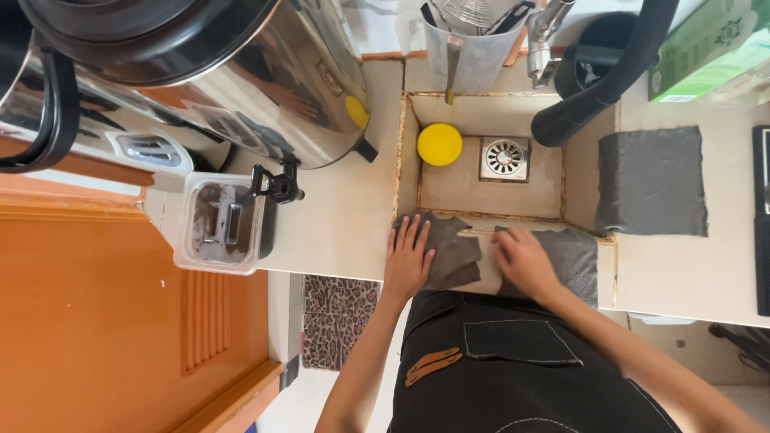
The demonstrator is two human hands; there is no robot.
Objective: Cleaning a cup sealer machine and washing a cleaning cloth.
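My left hand [407,255] lies flat, fingers spread, on a dark grey cloth [454,250] draped over the front rim of a small tiled sink [449,188]. My right hand [523,258] rests palm down on a second grey cloth [573,252] on the same rim, just to the right. Neither hand grips anything. A yellow round lid [439,144] lies in the sink next to a square metal drain [504,159].
A large steel urn [241,72] with a black tap [277,184] stands at left over a clear drip tray [220,224]. A grey mat [651,183] lies right of the sink. A black hose [597,92] hangs over the basin. An orange door [104,321] is lower left.
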